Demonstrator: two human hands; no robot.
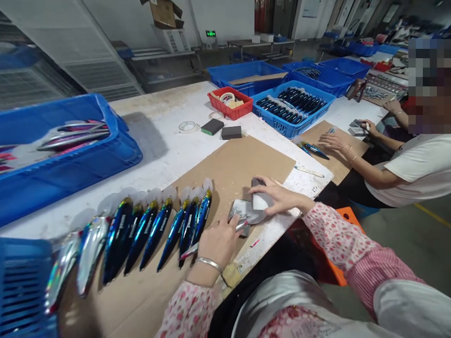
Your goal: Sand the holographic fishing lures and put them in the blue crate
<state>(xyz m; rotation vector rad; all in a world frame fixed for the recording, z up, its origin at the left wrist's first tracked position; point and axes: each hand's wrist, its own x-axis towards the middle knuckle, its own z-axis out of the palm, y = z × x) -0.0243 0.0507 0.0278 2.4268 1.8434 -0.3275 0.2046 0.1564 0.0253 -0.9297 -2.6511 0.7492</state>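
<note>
My left hand [217,240] is closed around a slim silver and pink fishing lure [189,252], whose tail sticks out behind the hand. My right hand [280,195] grips a grey sanding block [261,201] with a whitish worn face. Under the front end of the lure lies another grey block [242,206], partly covered by my fingers. Left of my hands, several shiny blue and silver lures [171,225] with clear lips lie in a row on brown cardboard [232,164]. Some loose lures in the row look silver [92,253].
A blue bin [123,145] with lures stands at left, a blue basket [24,286] in the near left corner. Two dark sanding blocks [231,133], tape [188,126], a red tray [230,111] and a lure-filled blue crate [292,129] lie beyond. A co-worker [416,164] works at right.
</note>
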